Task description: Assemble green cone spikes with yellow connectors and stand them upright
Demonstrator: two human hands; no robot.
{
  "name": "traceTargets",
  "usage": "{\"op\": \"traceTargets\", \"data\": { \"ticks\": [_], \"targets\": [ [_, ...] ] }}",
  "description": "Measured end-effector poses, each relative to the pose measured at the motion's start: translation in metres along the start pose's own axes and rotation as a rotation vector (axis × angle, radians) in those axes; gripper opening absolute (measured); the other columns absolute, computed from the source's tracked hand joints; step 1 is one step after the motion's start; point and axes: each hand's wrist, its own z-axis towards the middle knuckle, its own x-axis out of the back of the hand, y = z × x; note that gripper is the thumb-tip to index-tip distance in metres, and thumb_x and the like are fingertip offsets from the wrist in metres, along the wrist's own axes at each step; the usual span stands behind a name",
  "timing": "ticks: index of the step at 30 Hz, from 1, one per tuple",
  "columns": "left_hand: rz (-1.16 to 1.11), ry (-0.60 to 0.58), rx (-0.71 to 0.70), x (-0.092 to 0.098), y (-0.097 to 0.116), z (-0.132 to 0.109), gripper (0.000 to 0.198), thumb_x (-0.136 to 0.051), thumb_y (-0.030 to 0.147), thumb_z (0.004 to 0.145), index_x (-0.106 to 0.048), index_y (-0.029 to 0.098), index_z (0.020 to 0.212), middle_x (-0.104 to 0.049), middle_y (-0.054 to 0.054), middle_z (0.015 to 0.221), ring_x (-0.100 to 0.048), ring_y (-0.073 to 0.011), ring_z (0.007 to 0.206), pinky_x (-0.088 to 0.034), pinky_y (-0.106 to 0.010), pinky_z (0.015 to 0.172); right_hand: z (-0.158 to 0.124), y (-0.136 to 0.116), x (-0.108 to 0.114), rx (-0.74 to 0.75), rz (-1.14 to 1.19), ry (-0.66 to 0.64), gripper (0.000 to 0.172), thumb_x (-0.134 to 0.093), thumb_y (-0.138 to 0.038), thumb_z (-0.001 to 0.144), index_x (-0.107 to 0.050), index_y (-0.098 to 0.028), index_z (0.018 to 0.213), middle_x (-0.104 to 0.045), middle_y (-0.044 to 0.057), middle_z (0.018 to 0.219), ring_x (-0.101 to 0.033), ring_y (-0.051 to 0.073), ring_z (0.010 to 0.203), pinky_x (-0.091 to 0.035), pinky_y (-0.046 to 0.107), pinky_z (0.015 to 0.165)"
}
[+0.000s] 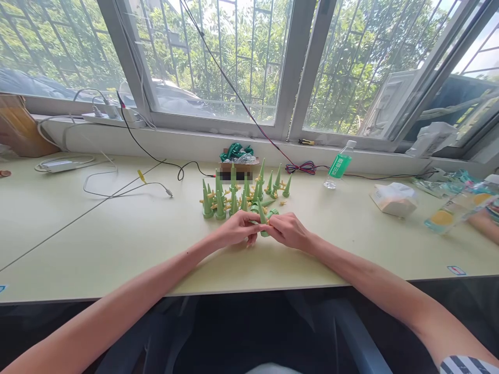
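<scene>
Just in front of me, both hands meet at one green plastic watering spike (261, 212), which points up and tilts slightly. My left hand (238, 228) grips its lower part from the left, fingers closed. From the right, my right hand (289, 228) pinches at the same spike, where a bit of yellow shows by the fingertips. Its exact hold is partly hidden. Behind the hands stands a group of similar green spikes (220, 203), many with small yellow valve pieces. A loose yellow piece (283, 203) lies right of the group.
A small brown box (249, 169) with green wrapping is behind the spikes. To the right are a bottle with a green label (340, 165), a tissue pack (394, 199) and another bottle (444, 215). Cables (128, 193) cross the table's left side. Another person's arm (485, 224) shows far right.
</scene>
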Motion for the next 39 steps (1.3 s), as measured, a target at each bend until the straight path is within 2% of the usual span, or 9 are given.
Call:
{"op": "traceTargets", "data": {
  "ticks": [10,15,19,22,26,30,33,35,39],
  "targets": [
    [0.041,0.029,-0.014,0.000,0.000,0.001,0.040,-0.065,0.050,0.086,-0.058,0.013,0.072,-0.057,0.000,0.050,-0.056,-0.0103,0.044,-0.043,-0.021,0.046,-0.001,0.004,-0.002,0.009,-0.001,0.014,0.044,-0.035,-0.037,0.104,-0.039,-0.020,0.064,-0.041,-0.003,0.056,-0.027,0.010,0.048,-0.021,0.027,0.049],
    [0.168,0.143,-0.046,-0.005,-0.001,0.002,0.037,-0.064,0.046,0.087,-0.058,0.014,0.070,-0.054,0.003,0.048,-0.051,-0.0086,0.041,-0.038,-0.020,0.045,0.000,0.008,-0.006,-0.191,0.160,0.020,0.047,-0.035,-0.039,0.104,-0.033,-0.020,0.061,-0.035,-0.004,0.054,-0.027,0.009,0.050,-0.024,0.025,0.050],
    [0.393,0.223,-0.148,-0.011,-0.003,0.003,0.027,-0.065,0.037,0.086,-0.063,0.014,0.071,-0.049,0.005,0.054,-0.044,-0.0056,0.044,-0.033,-0.019,0.046,0.005,0.012,-0.003,-0.269,0.251,0.022,0.051,-0.029,-0.044,0.104,-0.035,-0.020,0.059,-0.038,-0.004,0.052,-0.033,0.009,0.049,-0.028,0.023,0.052],
    [0.571,0.265,-0.220,-0.013,-0.004,0.003,0.024,-0.067,0.030,0.084,-0.062,0.014,0.067,-0.047,0.005,0.059,-0.037,-0.0053,0.050,-0.030,-0.020,0.049,0.008,0.019,0.004,-0.384,0.257,0.111,0.053,-0.028,-0.046,0.103,-0.041,-0.019,0.060,-0.045,-0.002,0.054,-0.040,0.010,0.050,-0.034,0.023,0.055],
    [0.680,0.281,-0.229,-0.012,-0.004,0.004,0.026,-0.068,0.026,0.083,-0.058,0.014,0.062,-0.044,0.006,0.058,-0.034,-0.0063,0.052,-0.029,-0.022,0.053,0.009,0.030,0.010,-0.585,0.202,0.232,0.040,-0.042,-0.045,0.099,-0.048,-0.020,0.069,-0.052,-0.003,0.057,-0.046,0.010,0.049,-0.037,0.023,0.054],
    [0.722,0.286,-0.233,-0.011,-0.004,0.005,0.027,-0.068,0.026,0.082,-0.056,0.014,0.061,-0.046,0.004,0.063,-0.036,-0.0073,0.053,-0.031,-0.023,0.054,0.007,0.043,0.007,-0.648,0.155,0.260,0.022,-0.050,-0.034,0.095,-0.054,-0.019,0.079,-0.061,0.000,0.070,-0.051,0.011,0.050,-0.041,0.023,0.055],
    [0.742,0.293,-0.225,-0.012,-0.005,0.006,0.025,-0.068,0.027,0.082,-0.057,0.015,0.063,-0.049,0.003,0.067,-0.037,-0.0074,0.053,-0.032,-0.023,0.055,0.003,0.055,0.002,-0.639,0.085,0.235,0.012,-0.050,-0.024,0.092,-0.060,-0.018,0.091,-0.067,0.005,0.090,-0.058,0.014,0.060,-0.047,0.026,0.063],
    [0.751,0.307,-0.216,-0.012,-0.005,0.006,0.022,-0.069,0.027,0.082,-0.057,0.015,0.067,-0.050,0.003,0.069,-0.038,-0.0076,0.053,-0.033,-0.023,0.055,-0.001,0.063,-0.002,-0.627,0.043,0.195,0.017,-0.049,-0.017,0.090,-0.064,-0.017,0.098,-0.068,0.009,0.101,-0.061,0.016,0.068,-0.050,0.030,0.070],
    [0.742,0.330,-0.225,-0.011,-0.006,0.005,0.017,-0.069,0.028,0.082,-0.060,0.015,0.077,-0.055,0.002,0.075,-0.039,-0.0068,0.052,-0.035,-0.023,0.055,-0.007,0.074,-0.007,-0.624,-0.011,0.068,0.029,-0.049,-0.006,0.085,-0.069,-0.016,0.104,-0.067,0.011,0.109,-0.065,0.020,0.089,-0.050,0.034,0.086]
  ]
}}
